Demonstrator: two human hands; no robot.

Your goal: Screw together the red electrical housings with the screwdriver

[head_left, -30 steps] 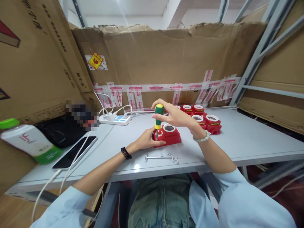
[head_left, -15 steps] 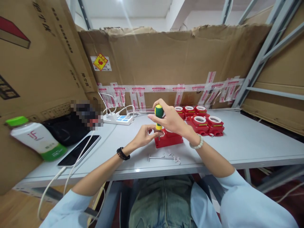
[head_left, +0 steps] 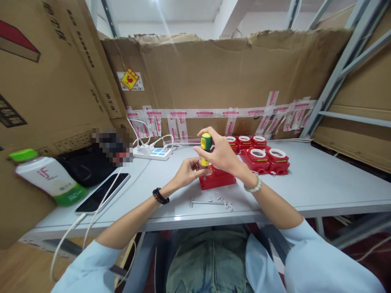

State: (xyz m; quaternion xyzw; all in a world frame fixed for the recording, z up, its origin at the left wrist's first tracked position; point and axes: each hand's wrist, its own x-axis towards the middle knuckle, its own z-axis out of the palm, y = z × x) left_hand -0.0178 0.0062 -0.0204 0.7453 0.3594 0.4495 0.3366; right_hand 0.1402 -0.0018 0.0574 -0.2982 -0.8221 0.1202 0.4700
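My right hand [head_left: 220, 150] grips the handle of a yellow and green screwdriver [head_left: 205, 142], which stands upright over a red housing [head_left: 218, 181]. The screwdriver's tip points down at the housing's left part. My left hand [head_left: 190, 173] is pinched around the lower end of the screwdriver, low by the housing's left corner; anything else between its fingers is too small to make out. Part of the housing is hidden behind my right hand. In front of it lie a thin metal T-shaped rod [head_left: 207, 202], a small screw [head_left: 211, 199] and white scraps [head_left: 226, 203].
Several red housings with white rings [head_left: 258, 158] stand at the back right. At the back left is a white power strip [head_left: 152, 152] with plugs. A phone [head_left: 104, 193] with a cable and a green-capped bottle [head_left: 50, 179] lie at the left. Cardboard [head_left: 195, 77] walls the back.
The screwdriver handle has turned, with more yellow facing me. Both hands stay in nearly the same place, and the view has shifted slightly.
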